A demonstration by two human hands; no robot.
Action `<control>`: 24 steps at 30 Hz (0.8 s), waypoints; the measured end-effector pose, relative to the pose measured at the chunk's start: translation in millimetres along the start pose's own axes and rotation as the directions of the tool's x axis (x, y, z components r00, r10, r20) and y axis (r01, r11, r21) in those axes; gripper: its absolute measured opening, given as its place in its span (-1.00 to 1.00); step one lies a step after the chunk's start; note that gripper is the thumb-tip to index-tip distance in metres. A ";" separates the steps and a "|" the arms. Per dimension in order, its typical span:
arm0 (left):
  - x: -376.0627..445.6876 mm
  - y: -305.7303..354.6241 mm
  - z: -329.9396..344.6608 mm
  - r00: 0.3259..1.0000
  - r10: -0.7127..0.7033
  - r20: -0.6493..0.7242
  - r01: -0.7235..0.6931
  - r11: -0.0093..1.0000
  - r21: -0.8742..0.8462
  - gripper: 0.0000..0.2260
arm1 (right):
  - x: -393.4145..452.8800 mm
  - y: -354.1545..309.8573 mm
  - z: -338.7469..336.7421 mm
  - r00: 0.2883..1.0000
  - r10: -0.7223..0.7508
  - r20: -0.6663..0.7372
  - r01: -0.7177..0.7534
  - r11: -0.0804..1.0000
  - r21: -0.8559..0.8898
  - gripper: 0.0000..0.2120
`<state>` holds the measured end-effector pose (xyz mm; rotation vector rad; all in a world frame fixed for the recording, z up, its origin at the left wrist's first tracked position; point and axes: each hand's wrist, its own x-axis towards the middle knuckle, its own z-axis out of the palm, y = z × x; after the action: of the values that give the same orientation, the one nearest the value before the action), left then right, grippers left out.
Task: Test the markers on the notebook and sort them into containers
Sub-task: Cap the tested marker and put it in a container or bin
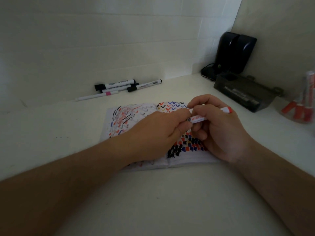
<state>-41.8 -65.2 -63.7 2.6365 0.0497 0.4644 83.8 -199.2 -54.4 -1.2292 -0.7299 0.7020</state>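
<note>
An open notebook covered in red, blue and black scribbles lies on the white table. Above its right page both hands hold one white marker with red ends. My right hand grips the marker's barrel, with the red end sticking out past the fingers to the right. My left hand pinches the marker's left end; whether that is a cap is hidden by the fingers. Several markers with black caps, plus a thin one with a pink band, lie at the back by the wall.
A clear container with red markers stands at the right edge. A dark tray holding markers sits at the back right, with a black device and cable behind it in the corner. White table surface lies in front of the notebook.
</note>
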 end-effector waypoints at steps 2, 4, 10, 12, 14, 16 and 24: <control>0.3 -1.3 -1.6 0.999 -0.038 0.005 0.038 0.998 -0.051 -0.80 | -0.7 -1.1 -0.9 1.000 -0.023 0.010 0.023 1.000 -0.003 -0.70; -0.1 -1.8 -5.0 0.998 -0.065 0.022 0.067 0.992 -0.108 -0.71 | -1.3 -2.3 -1.3 0.998 -0.065 0.026 0.065 0.998 -0.025 -0.73; -3.9 -1.2 -14.2 0.972 -0.142 0.188 0.174 0.970 -0.168 -0.77 | -0.3 -26.1 -30.0 0.983 0.080 0.163 -0.069 0.995 -0.070 -0.76; -5.7 -6.9 -18.9 0.953 -0.168 0.251 0.207 0.969 -0.137 -0.74 | -2.7 -45.7 -44.5 0.981 0.108 0.159 -0.111 0.994 0.015 -0.62; -6.4 -10.4 -23.7 0.941 -0.154 0.301 0.178 0.983 -0.054 -0.74 | -7.2 -58.4 -48.9 0.977 0.084 0.199 -0.084 0.996 -0.008 -0.52; -4.4 -9.6 -23.8 0.937 -0.130 0.325 0.136 0.991 0.005 -0.77 | -13.2 -56.4 -44.2 0.964 0.062 0.259 -0.034 0.993 -0.113 -0.59; 1.7 -3.6 -11.5 0.960 -0.125 0.251 0.096 0.988 0.123 -0.88 | -38.8 -9.8 -15.1 0.987 0.038 0.154 0.039 0.884 -0.466 -0.87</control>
<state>-44.0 -56.9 -55.1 2.7614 0.1433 0.0799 73.9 -240.7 -51.8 -1.6251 -1.0762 0.6466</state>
